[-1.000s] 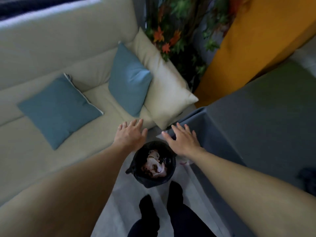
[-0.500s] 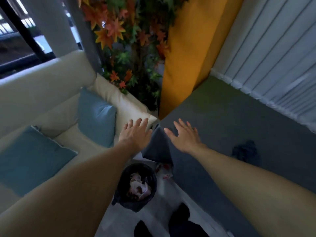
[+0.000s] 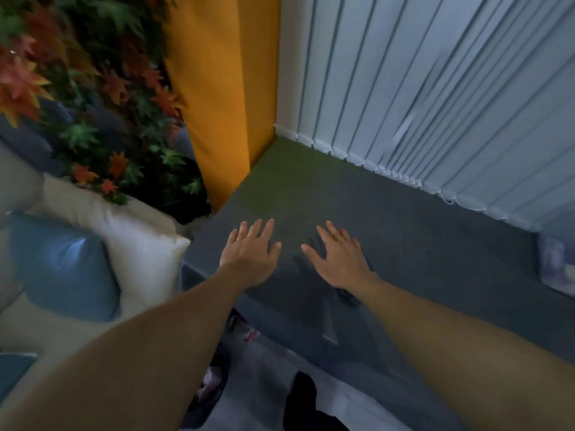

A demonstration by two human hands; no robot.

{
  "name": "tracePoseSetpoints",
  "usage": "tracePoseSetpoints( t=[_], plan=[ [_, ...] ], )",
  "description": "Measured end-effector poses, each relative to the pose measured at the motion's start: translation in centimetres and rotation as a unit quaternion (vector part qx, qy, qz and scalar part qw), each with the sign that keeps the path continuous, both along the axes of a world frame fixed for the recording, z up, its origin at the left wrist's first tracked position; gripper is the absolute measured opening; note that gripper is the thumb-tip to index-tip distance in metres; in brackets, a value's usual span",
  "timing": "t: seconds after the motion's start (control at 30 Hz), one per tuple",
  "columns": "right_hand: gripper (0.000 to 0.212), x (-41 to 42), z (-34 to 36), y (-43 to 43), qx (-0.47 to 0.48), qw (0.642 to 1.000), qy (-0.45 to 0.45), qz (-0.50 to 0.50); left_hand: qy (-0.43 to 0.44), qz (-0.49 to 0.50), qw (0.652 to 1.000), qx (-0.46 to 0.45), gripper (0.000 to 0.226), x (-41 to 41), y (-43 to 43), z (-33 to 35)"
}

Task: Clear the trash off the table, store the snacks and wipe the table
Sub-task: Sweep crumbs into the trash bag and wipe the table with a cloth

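Both arms reach forward; the left hand [image 3: 249, 255] and right hand [image 3: 337, 259] (fingers spread, holding nothing) hover palm-down above the grey worktop [image 3: 404, 237].

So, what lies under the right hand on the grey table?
A dark thing, perhaps a cloth, peeks out beside the wrist of the right hand, on the grey table. The hand covers most of it, so its shape is hidden.

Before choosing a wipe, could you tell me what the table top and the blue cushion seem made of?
Table top: seemingly grey felt or cloth, matte, no glare. Blue cushion: probably smooth woven fabric with a slight sheen, softly creased.
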State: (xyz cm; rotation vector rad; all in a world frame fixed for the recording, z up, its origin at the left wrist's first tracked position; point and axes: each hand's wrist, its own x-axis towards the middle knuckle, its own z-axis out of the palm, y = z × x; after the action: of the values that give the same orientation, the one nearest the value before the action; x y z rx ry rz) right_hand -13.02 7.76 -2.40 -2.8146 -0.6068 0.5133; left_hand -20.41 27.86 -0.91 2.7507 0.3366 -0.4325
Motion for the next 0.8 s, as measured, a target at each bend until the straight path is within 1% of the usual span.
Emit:
tracePoseSetpoints(
  t=[0.13, 0.23, 0.3, 0.33, 0.47, 0.6, 0.67, 0.73, 0.8],
  plan=[
    [0.082, 2.5, -1.7, -3.8, -0.011, 1.0, 0.014, -0.016, 0.0, -0.018, 1.0, -0.004, 0.065, 3.1, -3.7, -1.6],
    [0.079, 3.2, -3.3, -6.2, -0.034, 0.999, 0.039, -0.01, 0.003, -0.021, 1.0, -0.013, 0.065, 5.0, -5.4, -2.7],
    [0.073, 3.3, -4.7, -7.5, -0.042, 0.998, 0.046, 0.011, 0.009, -0.014, 1.0, -0.022, 0.065, 5.8, -6.1, -3.3],
    [0.066, 3.4, -5.3, -7.8, -0.036, 0.998, 0.046, 0.019, 0.012, -0.01, 1.0, -0.025, 0.065, 6.1, -6.4, -3.6],
    [0.032, 4.2, -7.2, -7.4, 0.033, 0.998, 0.024, 0.046, 0.021, 0.003, 0.999, -0.024, 0.066, 6.7, -5.9, -4.4],
    [0.021, 6.9, -7.3, -4.3, 0.131, 0.99, -0.01, 0.048, 0.028, 0.028, 0.999, -0.027, 0.066, 7.4, -3.6, -5.0],
    [0.022, 8.7, -6.8, -1.7, 0.185, 0.982, -0.037, 0.034, 0.029, 0.037, 0.999, -0.023, 0.066, 8.0, -2.0, -5.4],
    [0.031, 10.5, -6.2, 0.8, 0.215, 0.974, -0.066, 0.003, 0.029, 0.04, 0.999, -0.018, 0.066, 9.0, -0.2, -5.8],
    [0.046, 11.7, -6.4, 2.6, 0.17, 0.982, -0.078, -0.003, 0.026, 0.048, 0.998, -0.009, 0.066, 10.0, 1.7, -6.2]
  ],
)
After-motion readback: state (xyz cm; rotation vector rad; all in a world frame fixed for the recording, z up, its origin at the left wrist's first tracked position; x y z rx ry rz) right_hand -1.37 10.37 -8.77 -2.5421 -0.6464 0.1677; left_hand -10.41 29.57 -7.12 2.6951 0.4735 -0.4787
